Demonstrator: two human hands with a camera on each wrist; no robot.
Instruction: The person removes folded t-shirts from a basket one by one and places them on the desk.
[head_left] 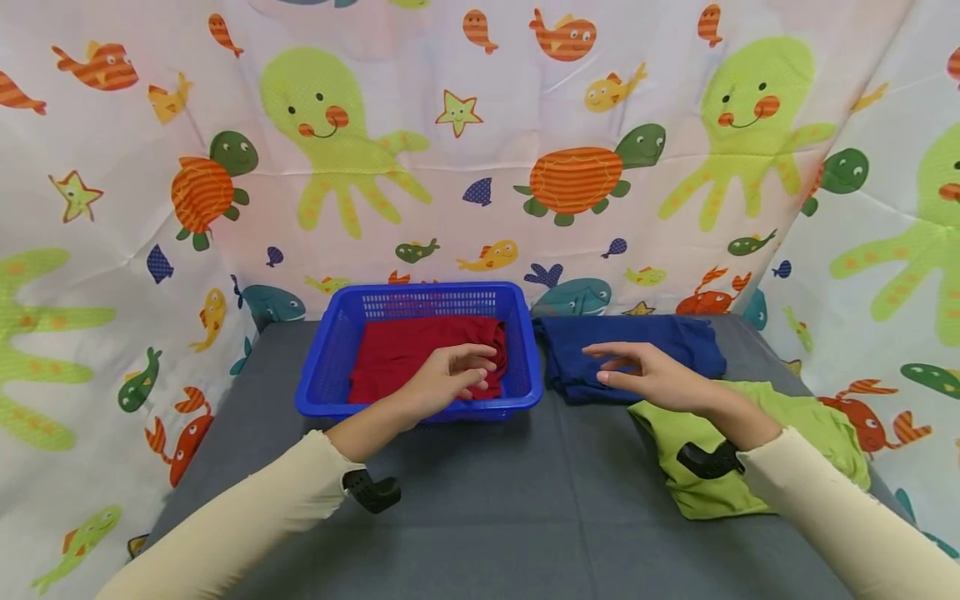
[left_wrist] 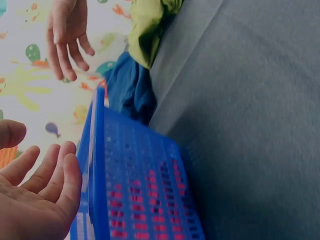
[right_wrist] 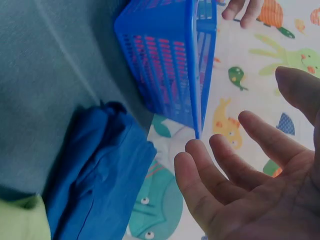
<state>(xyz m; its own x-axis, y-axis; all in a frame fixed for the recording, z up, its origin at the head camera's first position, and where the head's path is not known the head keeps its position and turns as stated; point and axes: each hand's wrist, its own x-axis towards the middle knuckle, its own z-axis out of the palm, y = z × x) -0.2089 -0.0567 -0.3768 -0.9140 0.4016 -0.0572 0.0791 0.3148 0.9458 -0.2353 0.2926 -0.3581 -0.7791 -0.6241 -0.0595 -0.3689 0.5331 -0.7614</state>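
Observation:
A blue plastic basket (head_left: 315, 375) with slotted walls stands at the back of the grey surface, and a folded red cloth (head_left: 405, 354) lies inside it. Over the basket's front right part hovers my left hand (head_left: 446, 379), fingers loosely bent and holding nothing. My right hand (head_left: 656, 375) is in the air above a folded dark blue cloth (head_left: 562, 371), its fingers relaxed, nothing in them. In the right wrist view the blue cloth (right_wrist: 100, 175) lies apart from the fingers. A lime green cloth (head_left: 810, 433) is spread under my right forearm.
The grey covered surface (head_left: 480, 517) runs from the front up to a white curtain (head_left: 480, 125) printed with sea animals, which encloses the back and both sides. Black wrist straps (head_left: 371, 492) sit at both cuffs. The green cloth partly touches the blue one.

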